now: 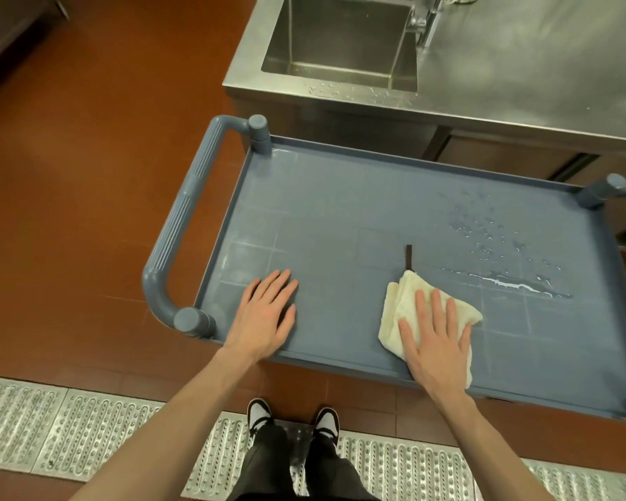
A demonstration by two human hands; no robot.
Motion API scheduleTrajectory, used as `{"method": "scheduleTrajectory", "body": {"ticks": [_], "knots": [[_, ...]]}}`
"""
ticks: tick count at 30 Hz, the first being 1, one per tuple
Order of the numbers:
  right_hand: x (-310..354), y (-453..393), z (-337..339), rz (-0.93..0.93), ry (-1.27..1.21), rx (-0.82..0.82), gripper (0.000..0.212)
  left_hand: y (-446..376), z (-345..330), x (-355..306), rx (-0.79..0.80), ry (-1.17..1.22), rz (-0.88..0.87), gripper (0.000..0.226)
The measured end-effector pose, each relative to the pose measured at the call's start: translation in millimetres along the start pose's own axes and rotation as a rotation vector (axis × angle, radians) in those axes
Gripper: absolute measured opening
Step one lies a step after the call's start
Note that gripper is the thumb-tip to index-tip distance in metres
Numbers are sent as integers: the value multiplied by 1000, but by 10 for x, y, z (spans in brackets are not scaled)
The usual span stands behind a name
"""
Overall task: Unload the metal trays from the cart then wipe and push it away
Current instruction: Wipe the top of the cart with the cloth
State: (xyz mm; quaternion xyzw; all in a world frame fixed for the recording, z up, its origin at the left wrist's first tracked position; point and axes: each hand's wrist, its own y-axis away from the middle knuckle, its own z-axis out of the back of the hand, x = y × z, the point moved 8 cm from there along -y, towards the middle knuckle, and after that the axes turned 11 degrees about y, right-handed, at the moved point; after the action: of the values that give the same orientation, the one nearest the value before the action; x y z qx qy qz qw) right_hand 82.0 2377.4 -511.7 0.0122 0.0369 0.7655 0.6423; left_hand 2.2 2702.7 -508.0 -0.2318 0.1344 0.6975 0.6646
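Observation:
The grey-blue plastic cart (340, 211) stands in front of me, its top shelf bare of trays. My right hand (436, 341) lies flat with spread fingers on a folded cream cloth (405, 301) near the shelf's front edge. A dark loop tag sticks out of the cloth's far end. My left hand (268, 312) rests flat and open on the shelf's front left part. Water drops and a thin puddle (510, 282) lie on the shelf to the right of the cloth.
The cart's handle (181, 226) is on the left. Behind the cart stands a steel counter (521, 77) with a sink basin (344, 41) and tap. Red tile floor surrounds the cart; a metal drain grate (87, 439) runs under my feet.

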Motion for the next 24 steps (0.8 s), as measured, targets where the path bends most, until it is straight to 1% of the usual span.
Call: {"method": "scheduleTrajectory", "body": {"ticks": [3, 5, 9, 13, 16, 18, 20, 22, 24], "knots": [[155, -19, -11, 9, 14, 1, 72, -20, -22, -35, -18, 19, 19, 51], [373, 1, -10, 54, 24, -8, 71, -9, -18, -43, -27, 32, 25, 51], [1150, 20, 37, 247, -7, -62, 67, 1, 48, -46, -59, 70, 37, 52], [1898, -40, 24, 383, -33, -54, 65, 20, 172, -52, -137, 157, 11, 50], [2368, -71, -4, 508, 70, -35, 69, 9, 338, -28, -221, 216, 18, 53], [2658, -79, -24, 584, 119, -21, 77, -4, 444, -9, -236, 229, 9, 54], [2948, -63, 33, 611, 125, -20, 84, -17, 539, 16, -235, 196, 0, 55], [3209, 15, 58, 661, 193, -37, 82, -20, 634, 54, -274, 171, 13, 52], [3321, 81, 65, 732, 254, -33, 78, -17, 697, 100, -310, 199, 16, 49]]}}
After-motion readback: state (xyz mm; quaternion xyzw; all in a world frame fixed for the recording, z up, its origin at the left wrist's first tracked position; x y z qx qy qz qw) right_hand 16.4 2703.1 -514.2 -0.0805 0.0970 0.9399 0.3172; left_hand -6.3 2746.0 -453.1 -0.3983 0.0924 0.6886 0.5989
